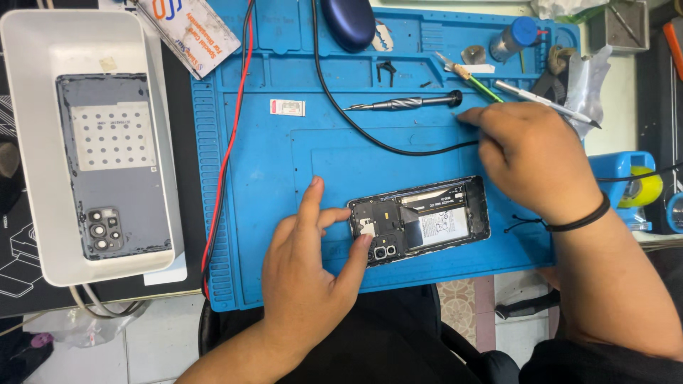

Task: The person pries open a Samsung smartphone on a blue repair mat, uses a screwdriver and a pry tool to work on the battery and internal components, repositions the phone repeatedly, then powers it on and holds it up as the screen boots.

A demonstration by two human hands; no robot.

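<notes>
Mat (pixel 284 178): lies on the surface, filling the middle of the view.
Opened phone (pixel 420 219): on the mat's near part, lying crosswise.
Left hand (pixel 309 274): at the phone's left end, thumb on its camera corner.
Right hand (pixel 533 160): behind and right of the phone, fingertips on the mat.
Screwdriver (pixel 405 104): on the mat behind the phone, left of the right hand.
Cable (pixel 370 139): runs across the mat between screwdriver and phone, toward the right hand.
Tray (pixel 28 142): left of the mat.
Back cover (pixel 110 167): inside the tray.
Tweezers (pixel 548 103): possibly tweezers, behind the right hand.
</notes>
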